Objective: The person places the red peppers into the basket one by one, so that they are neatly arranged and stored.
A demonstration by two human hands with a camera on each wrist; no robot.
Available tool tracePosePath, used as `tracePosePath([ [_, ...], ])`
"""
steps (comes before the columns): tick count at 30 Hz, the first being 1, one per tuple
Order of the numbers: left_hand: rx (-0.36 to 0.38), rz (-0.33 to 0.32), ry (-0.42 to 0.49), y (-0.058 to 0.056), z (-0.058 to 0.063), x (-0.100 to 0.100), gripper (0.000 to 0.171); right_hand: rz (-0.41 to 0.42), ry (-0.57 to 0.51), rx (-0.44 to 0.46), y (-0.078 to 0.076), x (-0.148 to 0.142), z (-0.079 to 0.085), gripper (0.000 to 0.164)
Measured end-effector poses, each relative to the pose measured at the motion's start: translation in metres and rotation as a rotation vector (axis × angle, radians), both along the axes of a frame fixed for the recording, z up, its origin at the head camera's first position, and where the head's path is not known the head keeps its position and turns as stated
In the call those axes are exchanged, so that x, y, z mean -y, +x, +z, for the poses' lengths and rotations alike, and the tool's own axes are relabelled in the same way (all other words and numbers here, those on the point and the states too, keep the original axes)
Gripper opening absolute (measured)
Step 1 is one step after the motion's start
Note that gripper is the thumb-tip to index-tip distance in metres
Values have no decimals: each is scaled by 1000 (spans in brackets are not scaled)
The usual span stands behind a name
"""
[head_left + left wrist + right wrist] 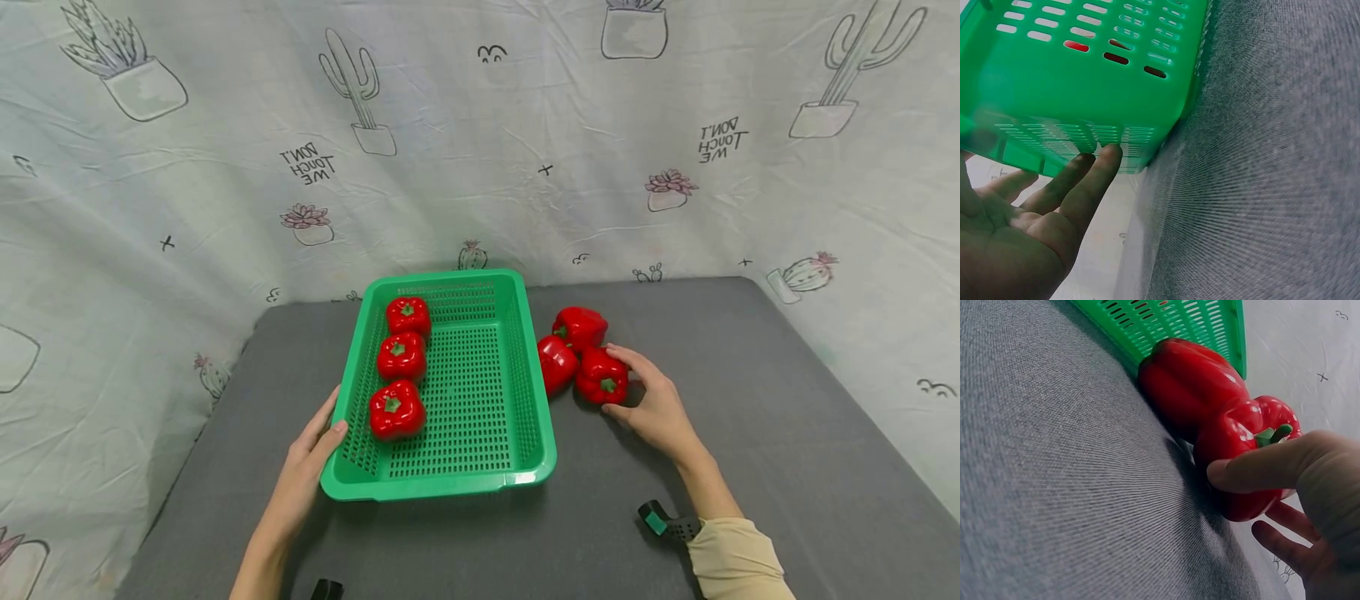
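Observation:
A green plastic basket (465,482) stands on the grey cloth, three red bell peppers (397,410) lined up along its left side inside. At the basket's left wall is my left hand (303,458); the left wrist view shows its straight fingers (1088,187) touching the slotted wall from outside, below the rim. Right of the basket, my right hand (660,412) holds a red bell pepper (602,377) between thumb and fingers, its green stem toward me. This pepper rests among two other red bell peppers (557,367), one close against the basket wall.
Grey cloth (750,400) covers the table around the basket. Behind it hangs a pale curtain (480,167) printed with cacti and potted plants. A black wrist strap (671,525) sits on the right forearm, beside a beige sleeve (738,558).

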State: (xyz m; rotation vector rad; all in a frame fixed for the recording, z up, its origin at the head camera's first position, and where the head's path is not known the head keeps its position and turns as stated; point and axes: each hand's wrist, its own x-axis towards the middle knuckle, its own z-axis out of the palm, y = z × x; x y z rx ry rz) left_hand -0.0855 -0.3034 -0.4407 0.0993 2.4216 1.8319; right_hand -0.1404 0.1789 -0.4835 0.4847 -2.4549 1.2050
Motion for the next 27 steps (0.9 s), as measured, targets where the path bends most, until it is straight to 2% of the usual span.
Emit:
tracePosePath([
  [6,6,1,-2,-1,0,0,55,-32,-13,21,2,-2,1,85],
  [17,23,24,-19,1,-2,1,55,-83,-101,141,8,1,3,73],
  [27,7,11,-18,0,-3,0,56,-121,-124,122,7,-2,-1,69],
])
